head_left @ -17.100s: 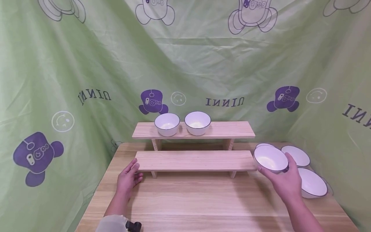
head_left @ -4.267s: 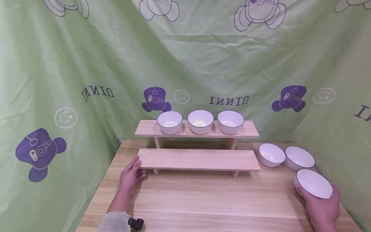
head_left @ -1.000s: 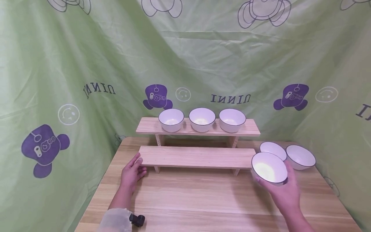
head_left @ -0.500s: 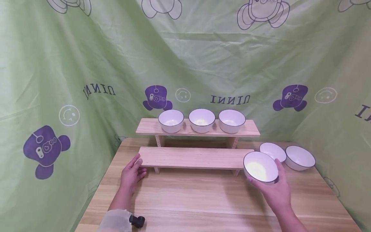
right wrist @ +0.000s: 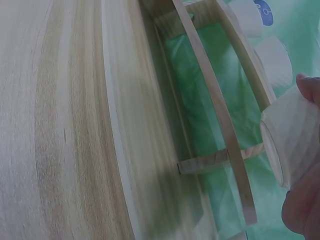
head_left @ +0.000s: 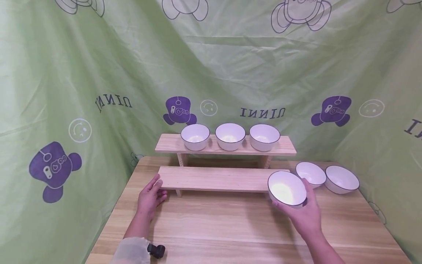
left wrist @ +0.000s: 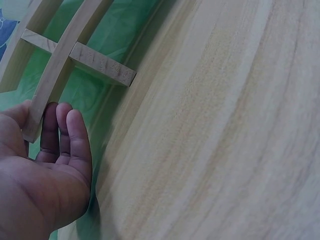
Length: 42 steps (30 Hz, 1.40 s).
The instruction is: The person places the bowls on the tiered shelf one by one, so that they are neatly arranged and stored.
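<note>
My right hand (head_left: 304,216) grips a white bowl (head_left: 287,189) with a dark rim, thumb on the near side and fingers around the far right side. The bowl is tilted toward me and overlaps the right end of the lower wooden shelf (head_left: 217,179) in the head view. In the right wrist view the held bowl's faceted outside (right wrist: 295,135) shows near the shelf boards. My left hand (head_left: 149,198) pinches the left end of that lower shelf, thumb above and fingers below. The left wrist view shows the board's end (left wrist: 36,117) between thumb and fingers.
Three similar bowls stand in a row on the upper shelf (head_left: 168,143): a left one (head_left: 195,137), a middle one (head_left: 230,136) and a right one (head_left: 264,137). Two more bowls, one (head_left: 310,174) beside another (head_left: 341,179), sit on the table (head_left: 214,227) at right. A green curtain (head_left: 132,66) hangs behind.
Since the earliest frame a third bowl has come onto the upper shelf. My right hand has picked up another bowl from the table's right side and moved left with it. My left hand stays put.
</note>
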Motion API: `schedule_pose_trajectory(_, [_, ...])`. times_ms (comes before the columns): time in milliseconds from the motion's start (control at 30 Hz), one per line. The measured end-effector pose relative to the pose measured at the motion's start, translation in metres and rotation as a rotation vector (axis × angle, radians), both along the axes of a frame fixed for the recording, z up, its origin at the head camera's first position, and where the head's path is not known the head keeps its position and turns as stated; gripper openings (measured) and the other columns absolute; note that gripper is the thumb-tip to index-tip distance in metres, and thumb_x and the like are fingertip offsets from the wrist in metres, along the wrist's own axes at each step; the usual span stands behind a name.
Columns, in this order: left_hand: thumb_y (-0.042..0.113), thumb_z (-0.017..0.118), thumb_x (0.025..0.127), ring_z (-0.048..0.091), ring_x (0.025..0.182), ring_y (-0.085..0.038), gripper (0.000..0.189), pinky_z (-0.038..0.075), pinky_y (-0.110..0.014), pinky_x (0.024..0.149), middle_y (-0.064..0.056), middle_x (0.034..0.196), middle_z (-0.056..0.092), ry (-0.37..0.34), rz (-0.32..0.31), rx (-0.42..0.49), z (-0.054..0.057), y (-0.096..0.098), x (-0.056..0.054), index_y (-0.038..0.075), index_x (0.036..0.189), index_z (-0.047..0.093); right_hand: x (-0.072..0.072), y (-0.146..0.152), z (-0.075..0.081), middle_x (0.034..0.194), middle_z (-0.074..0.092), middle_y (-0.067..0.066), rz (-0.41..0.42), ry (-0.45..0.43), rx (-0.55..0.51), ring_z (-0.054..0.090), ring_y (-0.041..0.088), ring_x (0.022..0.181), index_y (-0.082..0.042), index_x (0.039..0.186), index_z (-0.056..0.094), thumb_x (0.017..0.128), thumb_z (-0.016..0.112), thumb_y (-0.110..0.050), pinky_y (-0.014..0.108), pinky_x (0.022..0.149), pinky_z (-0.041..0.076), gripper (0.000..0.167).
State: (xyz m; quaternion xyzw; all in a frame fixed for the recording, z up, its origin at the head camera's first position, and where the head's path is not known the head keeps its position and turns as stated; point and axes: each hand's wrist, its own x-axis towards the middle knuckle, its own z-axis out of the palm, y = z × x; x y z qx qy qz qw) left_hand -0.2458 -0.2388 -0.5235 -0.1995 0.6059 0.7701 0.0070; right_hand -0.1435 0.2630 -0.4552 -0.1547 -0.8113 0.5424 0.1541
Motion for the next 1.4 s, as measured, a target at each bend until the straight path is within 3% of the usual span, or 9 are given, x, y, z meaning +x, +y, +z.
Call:
schedule_pose_trajectory(233, [0.038,0.076,0.096,0.069,0.080,-0.015,0.064,0.065,-0.031,0.081,-0.001,0.093,0.069,-0.002,-0.003,0.009,0.002,0.001,0.000,0.024,0.154,0.052,-0.001,-0.008,0.002,0.163,0.036,0.018,0.026,-0.001,-0.013,0.036,0.039,0.146,-0.024,0.166,0.023,0.060,0.104,-0.020,0.057,0.123,0.030,0.134])
schedule_pose_trajectory(467, [0.037,0.075,0.097,0.069,0.079,-0.015,0.064,0.065,-0.030,0.080,0.000,0.088,0.069,-0.001,-0.003,0.017,0.002,0.000,0.001,0.023,0.155,0.050,-0.002,-0.019,0.005,0.169,0.025,0.016,0.071,-0.013,0.013,0.026,0.041,0.152,-0.021,0.167,0.019,0.061,0.104,-0.026,0.060,0.124,0.024,0.136])
schedule_pose_trajectory(867, [0.038,0.075,0.097,0.068,0.081,-0.015,0.064,0.065,-0.031,0.082,0.001,0.092,0.068,-0.002,-0.013,0.009,0.002,0.000,0.000,0.024,0.155,0.051,-0.005,-0.038,0.006,0.168,0.029,0.012,0.095,0.021,0.017,0.031,0.038,0.150,-0.016,0.166,0.025,0.062,0.104,-0.024,0.056,0.124,0.028,0.131])
schedule_pose_trajectory(1000, [0.038,0.075,0.097,0.068,0.081,-0.015,0.063,0.064,-0.032,0.084,0.001,0.092,0.068,-0.001,-0.013,0.011,0.001,0.001,-0.001,0.025,0.154,0.051,-0.006,-0.046,0.005,0.165,0.033,0.016,0.110,0.031,0.011,0.034,0.038,0.148,-0.015,0.165,0.026,0.061,0.104,-0.024,0.056,0.123,0.030,0.130])
schedule_pose_trajectory(1400, [0.038,0.075,0.097,0.069,0.080,-0.016,0.064,0.065,-0.032,0.082,0.000,0.090,0.068,0.008,-0.011,0.015,-0.001,0.000,-0.001,0.024,0.155,0.051,-0.012,-0.073,0.004,0.162,0.036,0.016,0.179,0.007,-0.028,0.037,0.035,0.146,-0.020,0.165,0.027,0.059,0.104,-0.031,0.055,0.121,0.032,0.131])
